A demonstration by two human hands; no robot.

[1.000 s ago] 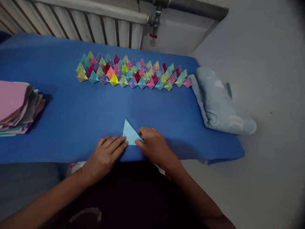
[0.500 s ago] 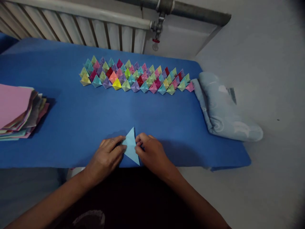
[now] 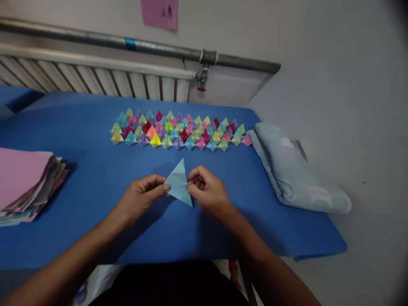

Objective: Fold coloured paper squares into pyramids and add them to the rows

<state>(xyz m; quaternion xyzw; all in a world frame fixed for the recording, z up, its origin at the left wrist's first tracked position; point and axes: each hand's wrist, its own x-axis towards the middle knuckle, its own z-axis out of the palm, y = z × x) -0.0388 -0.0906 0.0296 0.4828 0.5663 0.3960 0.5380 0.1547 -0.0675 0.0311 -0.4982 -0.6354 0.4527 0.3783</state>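
Note:
A light blue sheet of paper folded into a triangle (image 3: 179, 183) is held above the blue-covered table (image 3: 95, 187). My left hand (image 3: 143, 193) pinches its left corner between thumb and fingers. On the other side, my right hand (image 3: 207, 187) grips the middle of the long right edge, fingers curled. One point of the triangle faces away from me, another towards me. Beyond the hands stand rows of small folded paper pieces (image 3: 167, 141) in many colours, set close together.
A stack of coloured paper (image 3: 22, 178), pink on top, lies at the left. To the right is a folded light blue blanket (image 3: 296, 174) beside the wall. Behind the table run a white radiator (image 3: 105, 80), a metal pipe (image 3: 95, 39) and a valve with a red handle (image 3: 201, 89).
Both hands have lifted the paper triangle off the table. My left hand has gone from pressing it flat to pinching its corner. The view has tilted up, showing more wall.

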